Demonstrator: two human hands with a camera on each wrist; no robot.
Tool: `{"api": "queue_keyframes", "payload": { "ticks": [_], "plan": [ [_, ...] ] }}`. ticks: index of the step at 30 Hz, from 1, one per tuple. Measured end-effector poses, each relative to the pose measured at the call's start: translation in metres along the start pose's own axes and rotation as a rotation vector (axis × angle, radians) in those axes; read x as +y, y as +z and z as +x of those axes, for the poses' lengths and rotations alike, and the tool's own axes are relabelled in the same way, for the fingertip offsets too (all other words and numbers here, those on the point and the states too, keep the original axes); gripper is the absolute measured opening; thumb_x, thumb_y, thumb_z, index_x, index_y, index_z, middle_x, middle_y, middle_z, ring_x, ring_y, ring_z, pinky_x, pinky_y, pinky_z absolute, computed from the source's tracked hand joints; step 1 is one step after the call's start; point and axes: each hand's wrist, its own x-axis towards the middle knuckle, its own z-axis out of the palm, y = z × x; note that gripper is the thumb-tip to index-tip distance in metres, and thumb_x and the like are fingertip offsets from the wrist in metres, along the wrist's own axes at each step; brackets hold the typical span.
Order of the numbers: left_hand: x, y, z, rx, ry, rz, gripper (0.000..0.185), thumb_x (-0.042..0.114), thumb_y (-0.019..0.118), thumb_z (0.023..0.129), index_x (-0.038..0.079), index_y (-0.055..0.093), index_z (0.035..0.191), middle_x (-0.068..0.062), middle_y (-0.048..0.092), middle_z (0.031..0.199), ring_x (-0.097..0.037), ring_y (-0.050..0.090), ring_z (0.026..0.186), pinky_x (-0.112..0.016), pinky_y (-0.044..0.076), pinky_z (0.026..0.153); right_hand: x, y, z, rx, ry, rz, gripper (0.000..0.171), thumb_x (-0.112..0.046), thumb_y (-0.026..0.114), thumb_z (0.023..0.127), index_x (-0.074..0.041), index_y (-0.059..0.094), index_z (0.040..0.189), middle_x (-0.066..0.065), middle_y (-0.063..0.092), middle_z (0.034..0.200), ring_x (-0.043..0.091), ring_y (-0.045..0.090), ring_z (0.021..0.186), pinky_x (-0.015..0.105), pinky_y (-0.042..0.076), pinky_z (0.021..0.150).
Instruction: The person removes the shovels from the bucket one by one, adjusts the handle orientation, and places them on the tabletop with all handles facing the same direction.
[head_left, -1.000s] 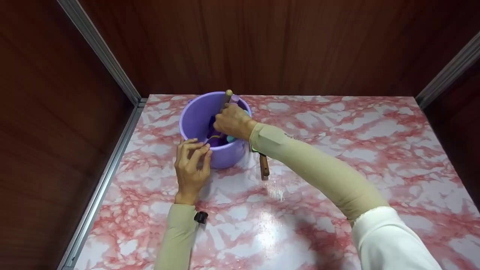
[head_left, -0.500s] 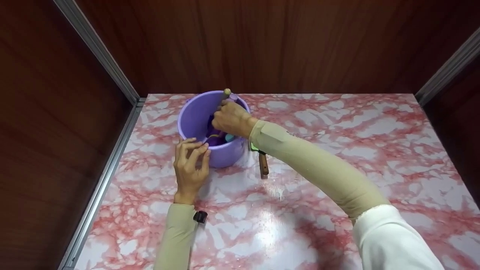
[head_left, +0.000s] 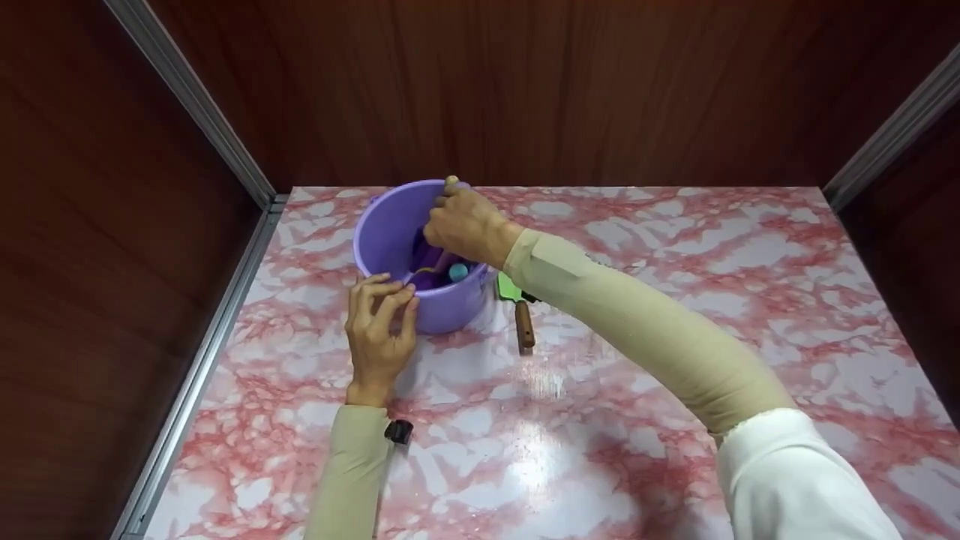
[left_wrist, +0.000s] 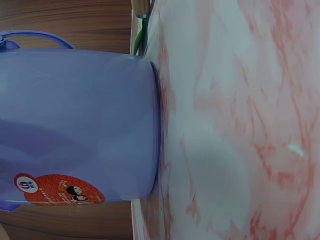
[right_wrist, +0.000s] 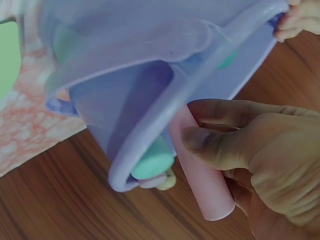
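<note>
Right hand point(head_left: 466, 223) higher over the purple bucket point(head_left: 390, 232) than before, grip clamped on a pink handle point(right_wrist: 200, 170), left hand point(head_left: 377, 330) pinching the near rim, green spatula point(head_left: 516, 307) now more exposed on the counter point(head_left: 675, 247).

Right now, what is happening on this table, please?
A person works at a purple bucket on the pink marbled table. The left hand holds the near rim with its fingers. The right hand reaches in at the far rim and grips a pink cylinder among other utensils. A green spatula with a wooden handle lies on the table beside the bucket.
</note>
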Motion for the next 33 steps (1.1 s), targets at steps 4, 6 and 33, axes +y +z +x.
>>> {"api": "queue_keyframes", "payload": {
  "ticks": [4,6,33],
  "plan": [
    [0.000,0.001,0.001,-0.004,0.004,0.000,0.024,0.028,0.070,0.105,0.006,0.080,0.102,-0.016,0.070,0.104,-0.040,0.066,0.115,-0.043,0.054,0.107,0.005,-0.007,-0.005,-0.009,0.009,0.007,0.016,-0.012,0.067,0.101,-0.019,0.081,0.100,0.005,0.081,0.106,0.025,0.072,0.098,0.038,0.053,0.096],
    [0.000,0.002,0.001,-0.006,0.006,-0.001,0.023,0.028,0.071,0.105,0.006,0.080,0.102,-0.016,0.070,0.104,-0.040,0.066,0.115,-0.043,0.054,0.107,0.008,-0.011,-0.007,-0.019,0.023,0.008,0.018,-0.011,0.066,0.101,-0.020,0.082,0.101,0.005,0.081,0.108,0.025,0.071,0.101,0.038,0.052,0.097],
    [0.001,-0.001,-0.001,-0.010,-0.025,-0.017,0.012,0.017,0.077,0.099,0.006,0.080,0.103,-0.016,0.070,0.106,-0.040,0.065,0.117,-0.043,0.052,0.111,0.038,-0.018,-0.047,-0.051,0.261,0.069,0.018,-0.007,0.058,0.106,-0.006,0.076,0.109,0.014,0.071,0.110,0.034,0.067,0.100,0.045,0.057,0.084]
  ]
}}
